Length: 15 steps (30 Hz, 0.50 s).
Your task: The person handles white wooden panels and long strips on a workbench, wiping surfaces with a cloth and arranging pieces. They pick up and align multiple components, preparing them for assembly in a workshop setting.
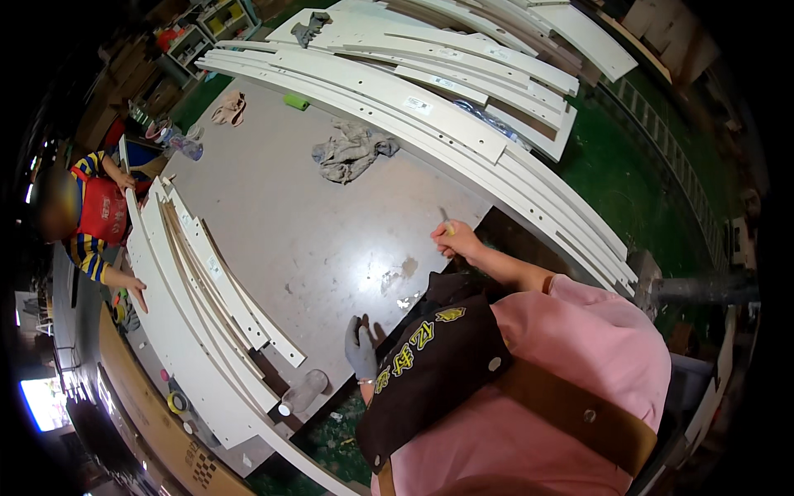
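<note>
At the near edge of the grey worktable (265, 165), the bare right hand (455, 240) is closed about a slim tool (447, 221), tip toward eleven o'clock; its type is too small to confirm. At seven o'clock from it, the grey-gloved left hand (361, 351) is loosely curled, no object visible in it. Judged good practice: a firm grip near the tip, gloved fingers clear of its path. From the tool, a crumpled, soft-looking cloth (351, 153) lies at ten o'clock; long, smooth, hole-drilled white boards (463, 132) at one; further flat white panels (178, 339) at nine. The tabletop is glossy, with dark stains.
</note>
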Motion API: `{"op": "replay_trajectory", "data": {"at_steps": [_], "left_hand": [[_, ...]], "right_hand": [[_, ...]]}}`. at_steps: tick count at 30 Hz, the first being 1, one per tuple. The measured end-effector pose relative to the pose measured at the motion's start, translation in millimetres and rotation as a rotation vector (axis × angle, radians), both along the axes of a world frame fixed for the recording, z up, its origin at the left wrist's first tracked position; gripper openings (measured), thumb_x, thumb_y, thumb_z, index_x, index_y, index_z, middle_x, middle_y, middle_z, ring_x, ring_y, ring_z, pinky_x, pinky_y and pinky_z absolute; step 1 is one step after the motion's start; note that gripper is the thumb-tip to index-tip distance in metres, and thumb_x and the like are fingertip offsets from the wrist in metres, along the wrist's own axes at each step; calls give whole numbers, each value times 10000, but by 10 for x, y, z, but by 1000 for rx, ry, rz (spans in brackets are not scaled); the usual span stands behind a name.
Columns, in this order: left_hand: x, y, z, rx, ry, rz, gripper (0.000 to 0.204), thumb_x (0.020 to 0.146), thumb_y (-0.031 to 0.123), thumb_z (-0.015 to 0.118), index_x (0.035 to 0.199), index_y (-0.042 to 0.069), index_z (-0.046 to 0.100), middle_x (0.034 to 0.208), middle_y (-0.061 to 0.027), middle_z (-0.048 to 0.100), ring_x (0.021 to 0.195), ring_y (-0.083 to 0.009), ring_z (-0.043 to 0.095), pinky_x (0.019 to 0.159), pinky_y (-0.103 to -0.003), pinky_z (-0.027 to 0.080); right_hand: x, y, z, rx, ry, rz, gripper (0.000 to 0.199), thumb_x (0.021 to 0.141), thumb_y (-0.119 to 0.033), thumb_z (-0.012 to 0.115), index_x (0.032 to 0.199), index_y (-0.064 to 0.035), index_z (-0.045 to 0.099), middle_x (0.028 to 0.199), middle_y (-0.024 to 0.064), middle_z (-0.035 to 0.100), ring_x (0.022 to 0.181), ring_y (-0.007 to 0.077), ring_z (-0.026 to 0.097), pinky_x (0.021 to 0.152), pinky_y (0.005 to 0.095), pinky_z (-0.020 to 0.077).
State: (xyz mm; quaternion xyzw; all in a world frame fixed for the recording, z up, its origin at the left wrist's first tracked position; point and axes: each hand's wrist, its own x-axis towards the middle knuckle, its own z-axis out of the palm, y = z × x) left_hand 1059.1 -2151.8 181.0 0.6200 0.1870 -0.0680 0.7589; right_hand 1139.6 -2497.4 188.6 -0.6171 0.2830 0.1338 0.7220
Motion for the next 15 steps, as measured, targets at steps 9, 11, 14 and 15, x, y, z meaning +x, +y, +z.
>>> {"op": "replay_trajectory", "data": {"at_steps": [9,11,14,15], "left_hand": [[40,-436,-181,677,-35,-97,370,920,249,576,1227,49,631,1181,-171,649,1105,-308,615,972,-365,470],[-71,-543,66,663,95,-53,370,922,277,564,1200,44,639,1177,-185,642,1102,-342,604,969,-382,470],[-360,-592,16,732,174,72,379,926,293,546,1194,41,638,1191,-184,638,1121,-349,592,981,-401,460],[-439,-607,83,719,194,115,403,917,297,548,1219,43,628,1193,-179,647,1109,-331,606,967,-378,464]], "right_hand": [[1016,-1321,-75,-318,-404,-224,216,861,12,592,1073,-10,555,957,59,580,802,146,574,699,286,503],[1253,-1532,-124,-469,-510,-80,245,873,50,567,1108,-12,538,1003,56,576,883,166,592,795,288,518],[1599,-1211,-104,-595,-540,230,200,849,-52,650,1033,-10,583,952,66,603,878,175,603,824,299,507],[1700,-1094,-256,-681,-557,375,208,840,-86,674,1018,-10,597,945,74,615,881,178,605,822,308,508]]}}
